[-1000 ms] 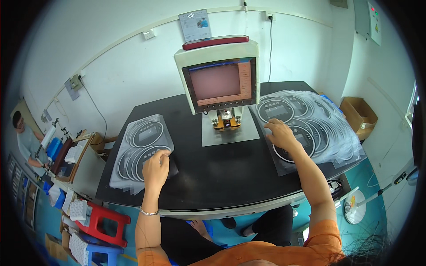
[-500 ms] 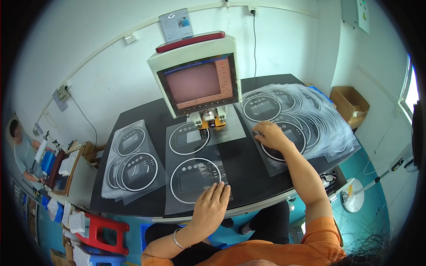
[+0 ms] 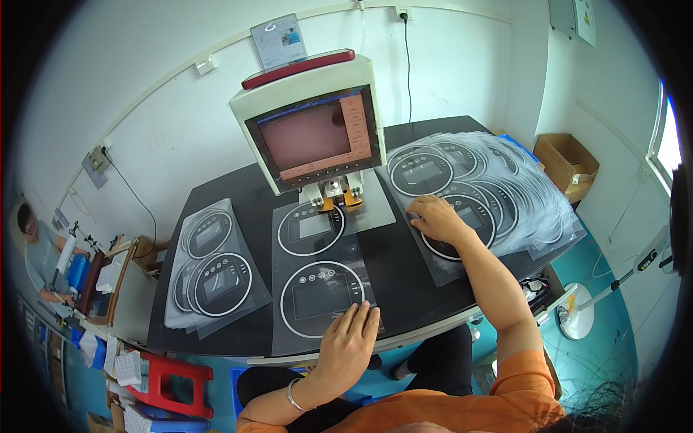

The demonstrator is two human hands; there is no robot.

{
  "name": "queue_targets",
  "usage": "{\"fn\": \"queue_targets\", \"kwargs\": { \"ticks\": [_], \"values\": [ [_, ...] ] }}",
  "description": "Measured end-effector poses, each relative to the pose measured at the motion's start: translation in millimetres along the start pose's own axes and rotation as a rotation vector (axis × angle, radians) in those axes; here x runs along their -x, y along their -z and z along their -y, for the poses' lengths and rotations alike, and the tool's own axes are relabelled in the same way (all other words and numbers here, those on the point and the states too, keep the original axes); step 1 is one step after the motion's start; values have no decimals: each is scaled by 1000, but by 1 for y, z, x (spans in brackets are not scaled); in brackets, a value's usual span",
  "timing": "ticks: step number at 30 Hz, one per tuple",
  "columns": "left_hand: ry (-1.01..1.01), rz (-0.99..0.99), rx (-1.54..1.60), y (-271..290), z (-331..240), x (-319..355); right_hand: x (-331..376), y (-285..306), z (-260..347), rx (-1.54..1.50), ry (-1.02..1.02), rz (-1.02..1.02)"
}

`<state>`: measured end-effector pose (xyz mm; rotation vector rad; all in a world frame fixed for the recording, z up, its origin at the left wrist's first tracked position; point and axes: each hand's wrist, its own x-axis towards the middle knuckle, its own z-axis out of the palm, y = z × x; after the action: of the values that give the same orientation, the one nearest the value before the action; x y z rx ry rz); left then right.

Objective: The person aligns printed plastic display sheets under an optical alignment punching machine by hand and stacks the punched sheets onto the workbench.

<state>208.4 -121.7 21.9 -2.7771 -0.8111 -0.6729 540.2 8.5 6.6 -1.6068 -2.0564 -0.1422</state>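
Observation:
My left hand (image 3: 348,345) lies with its fingers stretched out over the near right corner of a clear plastic sheet (image 3: 326,261) printed with two dark ring-shaped panels. The far part of this sheet lies at the orange-yellow head (image 3: 338,203) of a bench machine with a screen (image 3: 310,137). To the right, my right hand (image 3: 439,219) has its fingers bent at the left edge of the top printed plastic sheet (image 3: 451,270) on a large fanned stack; the fingertips seem closed on that edge, their undersides hidden.
A smaller stack of printed sheets (image 3: 216,268) lies on the left of the black table (image 3: 216,180). An open cardboard box (image 3: 570,162) stands beyond the right end. Red stool (image 3: 173,386) at lower left; another person (image 3: 47,252) works at a bench at far left.
My left hand and the sheet under it have shifted slightly right relative to the machine head. A dark shape now shows on the screen. My right hand stays at the stack.

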Motion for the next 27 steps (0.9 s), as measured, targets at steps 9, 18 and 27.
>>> {"fn": "queue_targets", "kwargs": {
  "ticks": [9, 18, 27],
  "values": [
    [2, 16, -64, -3, -2, 1, 0, -1, 1, 2, 5, 1],
    [-18, 123, 35, 6, 17, 4, -1, 3, 2, -3, 9, 21],
    [71, 66, -65, -58, 86, -76, 3, 18, 3, 83, -91, 130]
  ]
}}
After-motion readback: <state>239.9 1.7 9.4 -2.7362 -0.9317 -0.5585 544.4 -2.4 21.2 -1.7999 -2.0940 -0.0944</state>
